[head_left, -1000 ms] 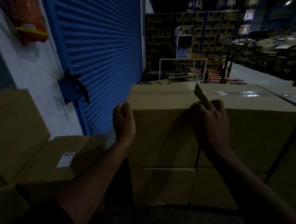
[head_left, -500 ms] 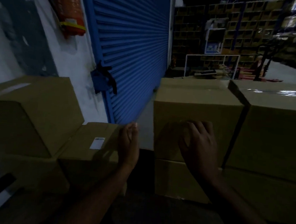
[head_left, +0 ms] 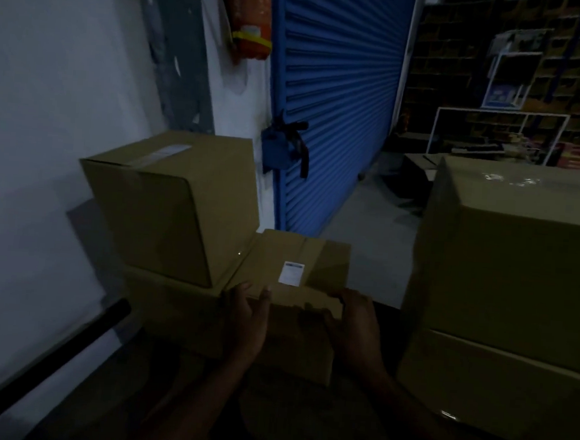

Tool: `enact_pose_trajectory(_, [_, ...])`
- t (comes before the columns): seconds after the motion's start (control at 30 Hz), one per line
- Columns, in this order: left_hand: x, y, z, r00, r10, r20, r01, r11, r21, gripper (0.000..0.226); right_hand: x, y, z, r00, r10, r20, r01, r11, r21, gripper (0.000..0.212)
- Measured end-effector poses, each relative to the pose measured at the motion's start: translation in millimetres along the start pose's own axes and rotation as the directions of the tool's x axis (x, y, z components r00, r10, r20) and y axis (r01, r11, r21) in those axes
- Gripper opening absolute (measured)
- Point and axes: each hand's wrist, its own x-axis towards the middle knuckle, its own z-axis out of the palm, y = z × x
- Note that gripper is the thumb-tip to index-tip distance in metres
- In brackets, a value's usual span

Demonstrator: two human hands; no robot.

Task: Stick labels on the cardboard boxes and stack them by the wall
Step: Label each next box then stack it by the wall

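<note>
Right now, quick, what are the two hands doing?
Left hand: on the near edge of the labelled box, fingers look curled over it, gripping.
Right hand: on the same box's near right edge, fingers curled onto it, gripping.

The room is dark. A white wall [head_left: 47,134] is standing on the left. A red thing [head_left: 251,18] is hanging on it, up high. Next to it, a blue roll door [head_left: 338,103] is staying shut. A grey floor [head_left: 375,253] is lying below. Far back, tall shelves [head_left: 464,60] are sitting behind a white frame [head_left: 502,112].
</note>
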Motion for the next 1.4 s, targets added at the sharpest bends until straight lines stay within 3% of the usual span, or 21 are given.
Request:
enact_pose_trajectory(0.17, [26,-24,-20,0.993,-0.033,0.117,0.015,0.989,0.145,0.072,13,4,54,0.983,0.15,-0.104,-0.169,0.962,-0.213,0.031])
enact_pose_trajectory(0.33, [33,-37,-20,0.991,0.088,0.103,-0.123,0.907,0.403,0.07,18,21,87,0.937,0.344,-0.063,-0.35,0.922,-0.168,0.039])
enact_pose_trajectory(0.5, [33,-36,-16,0.981,0.09,0.173,-0.153,0.904,0.399,0.073,19,18,87,0.917,0.386,-0.101,-0.395,0.915,-0.083,0.025])
enact_pose_trajectory(0.63, [39,-33,-22,0.993,0.039,0.11,-0.073,0.943,0.325,0.07,11,19,77,0.916,0.368,-0.156,-0.386,0.917,-0.104,0.01])
enact_pose_trajectory(0.8, [40,-64,-33,0.97,-0.118,0.211,0.085,0.984,0.16,0.07,-21,36,53,0.878,0.42,-0.23,-0.455,0.88,-0.133,0.023])
enact_pose_trajectory(0.9, [38,-72,-45,0.938,-0.186,0.292,0.137,0.974,0.18,0.069,-46,40,36,0.864,0.468,-0.184,-0.492,0.863,-0.116,0.018])
enact_pose_trajectory(0.97, [33,-71,-52,0.9,-0.237,0.366,0.167,0.963,0.213,0.084,-61,33,28,0.823,0.56,-0.096,-0.565,0.824,-0.042,0.021])
enact_pose_trajectory(1.07, [18,-72,-59,0.874,-0.232,0.426,0.113,0.951,0.288,0.112,-78,21,21,0.767,0.642,-0.02,-0.641,0.767,0.026,0.027])
enact_pose_trajectory(1.23, [-20,-55,-74,0.871,-0.145,0.47,0.004,0.958,0.288,0.071,-118,-1,-3,0.785,0.609,-0.116,-0.616,0.787,-0.036,0.017])
enact_pose_trajectory(1.4, [-56,-37,-66,0.808,-0.038,0.588,-0.112,0.97,0.218,0.071,-170,1,-40,0.716,0.669,-0.2,-0.686,0.727,-0.026,0.025])
